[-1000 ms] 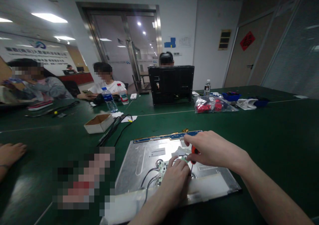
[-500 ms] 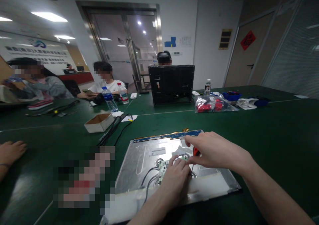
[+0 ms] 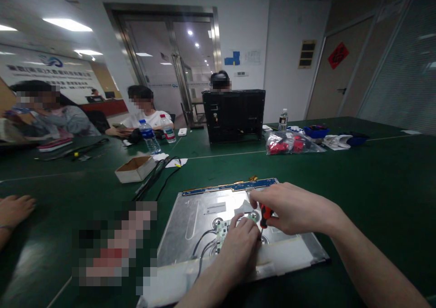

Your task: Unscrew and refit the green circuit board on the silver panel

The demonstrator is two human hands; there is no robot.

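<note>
A silver metal display panel (image 3: 190,228) lies flat on the green table in front of me, with a blue strip along its far edge. On it sits a small green circuit board (image 3: 221,230) with black wires running off to the left. My left hand (image 3: 238,249) presses down on the board's right part. My right hand (image 3: 289,207) grips a red-and-black screwdriver (image 3: 265,215), its tip pointing down at the panel beside my left fingers.
An open cardboard box (image 3: 135,168) and black cables (image 3: 157,174) lie left of the panel. Farther back are water bottles (image 3: 149,136), a black monitor back (image 3: 234,115) and a plastic bag of red parts (image 3: 289,143). Another person's hand (image 3: 13,208) rests at the left edge; several people sit beyond.
My right hand has dropped slightly and rotated on the screwdriver, so more of the red handle shows. My left hand and the panel have stayed put.
</note>
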